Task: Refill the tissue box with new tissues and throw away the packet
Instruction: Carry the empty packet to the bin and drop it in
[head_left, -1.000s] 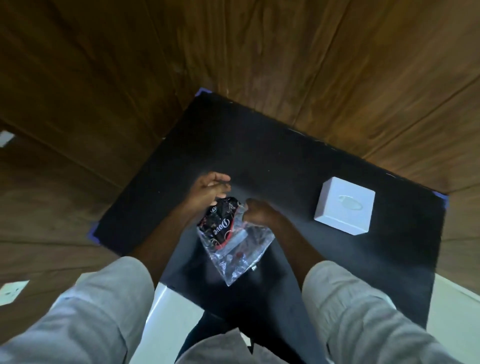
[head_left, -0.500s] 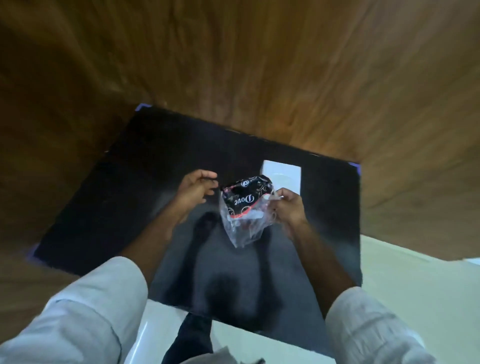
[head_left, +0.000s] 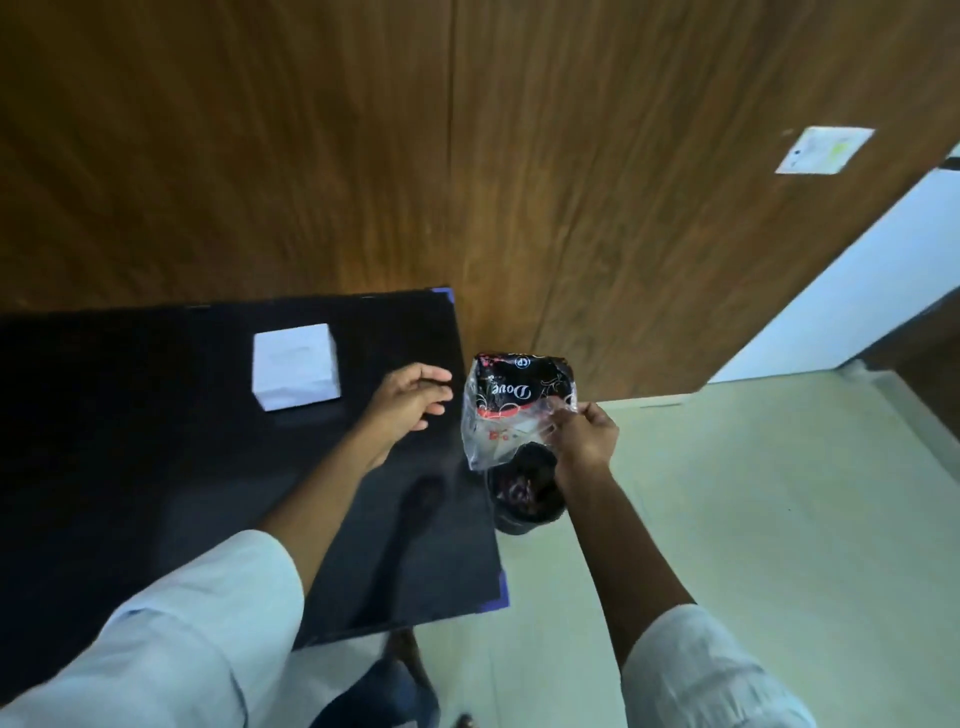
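Observation:
The white tissue box (head_left: 294, 365) stands on the black table (head_left: 156, 467), toward its far side. My right hand (head_left: 582, 434) pinches the empty plastic tissue packet (head_left: 511, 405), clear with a black and red printed top, and holds it in the air past the table's right edge. Directly below the packet is a black bin (head_left: 527, 493) on the floor, with dark contents inside. My left hand (head_left: 410, 397) hovers over the table's right part, fingers apart, holding nothing, just left of the packet.
A wooden panelled wall rises behind the table and bin. A white switch plate (head_left: 823, 150) is on that wall at the upper right. Pale floor (head_left: 753, 519) stretches to the right of the table. My feet show below the table's near edge.
The view has swung to the right. My right hand has carried the packet from above the table out past its right edge, over the bin. My left hand stays open.

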